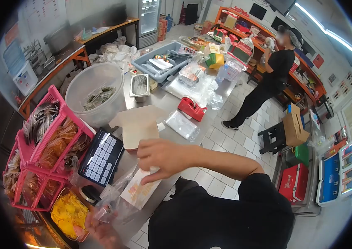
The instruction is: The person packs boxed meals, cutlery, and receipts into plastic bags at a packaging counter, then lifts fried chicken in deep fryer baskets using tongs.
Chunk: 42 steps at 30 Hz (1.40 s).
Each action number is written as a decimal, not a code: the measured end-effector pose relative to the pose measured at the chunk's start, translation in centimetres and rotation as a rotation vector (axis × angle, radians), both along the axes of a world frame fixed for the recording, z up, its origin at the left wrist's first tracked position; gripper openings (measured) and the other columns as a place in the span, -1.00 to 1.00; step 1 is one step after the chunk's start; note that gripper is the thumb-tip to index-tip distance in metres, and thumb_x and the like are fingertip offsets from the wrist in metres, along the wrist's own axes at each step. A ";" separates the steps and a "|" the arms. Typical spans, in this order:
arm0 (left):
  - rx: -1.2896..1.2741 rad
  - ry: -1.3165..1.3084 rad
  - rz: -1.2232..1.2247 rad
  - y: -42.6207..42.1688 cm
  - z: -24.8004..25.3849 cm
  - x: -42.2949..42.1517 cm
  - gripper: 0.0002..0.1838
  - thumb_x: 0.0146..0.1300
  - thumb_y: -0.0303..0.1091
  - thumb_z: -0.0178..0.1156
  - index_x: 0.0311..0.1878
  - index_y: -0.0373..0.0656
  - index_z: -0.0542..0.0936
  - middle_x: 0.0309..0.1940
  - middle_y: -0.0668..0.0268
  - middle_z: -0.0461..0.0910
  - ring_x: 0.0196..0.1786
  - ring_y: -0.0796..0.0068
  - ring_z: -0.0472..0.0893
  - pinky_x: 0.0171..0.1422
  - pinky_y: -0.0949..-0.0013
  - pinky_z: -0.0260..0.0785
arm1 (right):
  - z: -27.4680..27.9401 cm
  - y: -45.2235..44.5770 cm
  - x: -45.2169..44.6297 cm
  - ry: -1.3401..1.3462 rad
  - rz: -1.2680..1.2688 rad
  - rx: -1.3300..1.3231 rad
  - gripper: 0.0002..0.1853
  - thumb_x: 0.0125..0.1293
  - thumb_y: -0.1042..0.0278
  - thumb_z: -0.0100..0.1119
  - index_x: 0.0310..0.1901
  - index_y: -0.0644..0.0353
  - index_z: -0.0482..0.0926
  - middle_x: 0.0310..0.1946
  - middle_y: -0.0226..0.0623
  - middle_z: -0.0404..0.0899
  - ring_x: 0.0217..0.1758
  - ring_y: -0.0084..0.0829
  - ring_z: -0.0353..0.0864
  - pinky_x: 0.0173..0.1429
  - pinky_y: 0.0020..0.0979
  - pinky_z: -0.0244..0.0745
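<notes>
A small white carton with orange and yellow print [141,190] is gripped in my right hand [159,157], its thumb pressed over the near end. Around the carton's lower end lies a clear plastic bag [118,199]. My left hand [103,233], low in the view and smeared by motion, has its fingers at the bag's edge and appears to hold it. Just beyond my right hand, an open carton with raised flaps [136,124] stands on the steel table [165,164]. Inside that carton the view is partly blocked.
Left of the cartons are a keypad [101,157], pink baskets of packets [39,153], a tray of yellow food [69,211] and a clear tub [95,89]. Farther along are a red tape dispenser [191,108] and a grey bin [159,62]. A co-worker [282,68] stands across the aisle.
</notes>
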<state>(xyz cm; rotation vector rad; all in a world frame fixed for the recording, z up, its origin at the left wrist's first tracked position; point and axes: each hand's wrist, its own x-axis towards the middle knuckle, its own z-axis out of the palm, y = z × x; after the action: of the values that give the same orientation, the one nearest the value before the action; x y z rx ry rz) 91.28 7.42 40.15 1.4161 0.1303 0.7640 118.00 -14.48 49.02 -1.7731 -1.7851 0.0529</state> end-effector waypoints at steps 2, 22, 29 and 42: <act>0.166 0.123 0.095 1.4 -0.3 -1.4 0.16 0.02 0.18 0.35 0.47 -0.28 -0.08 0.16 0.09 0.39 0.21 0.23 0.46 0.08 0.23 0.48 | -1.3 -1.2 1.9 0.121 -0.014 0.001 -0.54 0.05 0.02 0.45 -0.12 0.14 0.58 -0.09 -0.25 0.53 0.00 -0.28 0.44 0.03 -0.24 0.42; 0.722 0.591 0.134 -4.6 -12.9 8.1 -0.45 -0.09 -0.25 0.47 -0.01 -0.25 0.55 0.00 0.08 0.51 0.18 0.18 0.44 0.24 0.14 0.29 | -24.9 6.7 -2.1 0.539 0.257 -0.278 -0.12 -0.12 -0.28 0.39 0.22 0.09 0.44 0.20 -0.03 0.43 0.39 -0.02 0.23 0.46 0.09 -0.10; 0.370 0.629 0.321 -5.8 -11.6 6.2 -0.58 -0.03 -0.28 0.41 -0.06 -0.15 0.60 -0.06 0.09 0.52 0.13 0.06 0.40 0.23 0.12 0.24 | -22.0 4.7 -0.4 0.273 0.152 -0.058 -0.17 -0.07 -0.25 0.36 0.20 0.11 0.46 0.23 0.01 0.37 0.41 0.06 0.16 0.48 0.05 -0.07; 0.634 0.517 0.312 -5.1 -10.0 7.3 -0.46 -0.14 -0.08 0.50 -0.11 -0.17 0.59 0.00 0.08 0.51 0.16 -0.01 0.39 0.31 0.00 0.14 | -29.4 7.0 -1.9 0.279 0.232 -0.107 -0.42 0.18 0.14 0.26 0.22 0.16 0.42 0.15 -0.04 0.43 0.25 -0.06 0.38 0.38 -0.05 0.17</act>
<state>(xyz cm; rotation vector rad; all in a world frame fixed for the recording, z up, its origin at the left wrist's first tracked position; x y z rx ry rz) 98.53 2.31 30.15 2.2182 0.5571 0.7033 116.11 -7.45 19.63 -1.5335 -1.7981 0.4748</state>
